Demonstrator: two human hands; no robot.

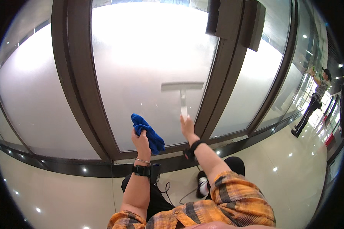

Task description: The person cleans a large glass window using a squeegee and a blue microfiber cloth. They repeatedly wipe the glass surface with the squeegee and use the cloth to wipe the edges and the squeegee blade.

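Note:
My left hand (pixel 140 140) is raised in front of a frosted glass pane (pixel 141 49) and grips a crumpled blue cloth (pixel 149 132), which hangs down to the right of the hand. My right hand (pixel 187 125) reaches up and holds the handle of a white squeegee (pixel 182 88). Its flat blade lies horizontally against the glass, above the hand. Both wrists wear dark bands.
Dark brown frames (pixel 74 76) separate the frosted panes, with a dark box (pixel 252 23) mounted at the upper right. The glossy pale floor (pixel 286 179) reflects ceiling lights. A cable (pixel 179 195) lies near my feet. Another person (pixel 313 101) stands at the glass far to the right.

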